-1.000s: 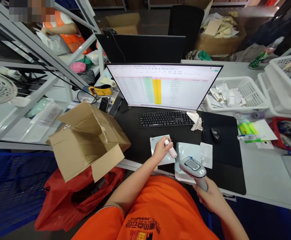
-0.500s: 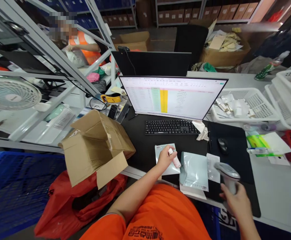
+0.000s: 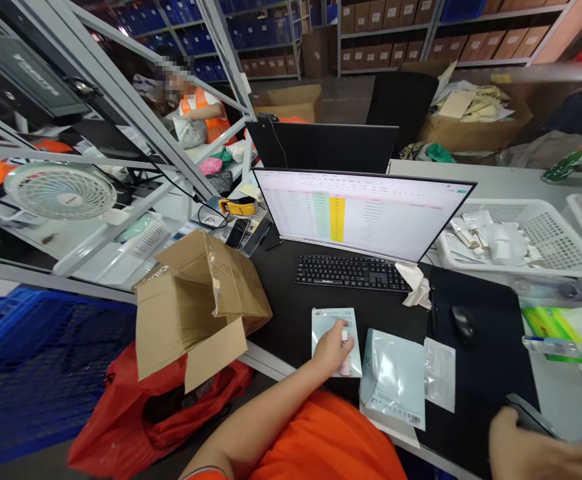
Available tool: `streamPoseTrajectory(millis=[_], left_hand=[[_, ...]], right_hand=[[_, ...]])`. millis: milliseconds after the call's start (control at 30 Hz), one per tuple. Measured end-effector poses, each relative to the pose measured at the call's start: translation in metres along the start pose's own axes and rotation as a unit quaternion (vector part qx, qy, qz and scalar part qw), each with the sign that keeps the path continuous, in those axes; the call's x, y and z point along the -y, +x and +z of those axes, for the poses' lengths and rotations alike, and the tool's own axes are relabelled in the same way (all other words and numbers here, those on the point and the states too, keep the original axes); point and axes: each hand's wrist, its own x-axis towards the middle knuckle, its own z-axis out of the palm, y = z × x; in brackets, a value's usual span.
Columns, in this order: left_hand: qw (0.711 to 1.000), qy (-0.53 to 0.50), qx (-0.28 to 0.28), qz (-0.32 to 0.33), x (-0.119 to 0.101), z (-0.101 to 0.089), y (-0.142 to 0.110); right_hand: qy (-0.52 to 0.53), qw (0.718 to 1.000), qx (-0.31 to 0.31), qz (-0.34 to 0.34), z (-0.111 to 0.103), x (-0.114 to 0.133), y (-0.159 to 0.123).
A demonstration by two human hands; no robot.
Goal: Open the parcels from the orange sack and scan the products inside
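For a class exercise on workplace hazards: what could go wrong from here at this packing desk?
The small pink bottle in the left hand could slip and roll away. The open cardboard box appears to overhang the desk edge above a red bag, so it might tip. The pale packet lies near the edge, where the right hand could knock it.

the t-shirt [image 3: 321,440] in the foreground: bright orange. bottle [image 3: 345,366] on the desk: pale pink, white cap. pouch [image 3: 392,381]: pale mint, white label with black barcode stripes. plastic bag [image 3: 151,417] on the floor: red. crate [image 3: 35,340]: deep blue, lattice pattern. carton [image 3: 201,300]: plain brown. keyboard [image 3: 351,273]: black, pale legends. spreadsheet [image 3: 337,219] on the monitor: white, one yellow column beside one pale green column. co-worker's vest [image 3: 195,101]: orange, pale stripes. basket [image 3: 561,230]: white, perforated grid.
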Motion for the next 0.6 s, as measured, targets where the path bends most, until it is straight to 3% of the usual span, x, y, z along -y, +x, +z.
streamPoseTrajectory(millis=[67,133,300,500,600], left_hand=[[0.998,0.06,-0.026,-0.01,-0.003,-0.005,-0.001],[0.991,0.123,-0.05,-0.001,-0.007,-0.006,-0.002],[0.971,0.228,-0.054,0.047,-0.008,-0.002,-0.003],[0.976,0.204,-0.045,0.066,-0.002,-0.005,-0.004],[0.977,0.196,-0.049,0.065,-0.006,-0.005,-0.003]], right_hand=[[0.048,0.998,-0.033,-0.039,0.025,0.026,0.023],[0.065,0.994,0.017,-0.081,0.056,0.045,0.052],[0.026,0.982,0.098,-0.163,0.118,0.046,0.101],[-0.001,0.968,0.085,-0.234,0.139,0.031,0.118],[-0.007,0.968,0.089,-0.236,0.142,0.032,0.121]])
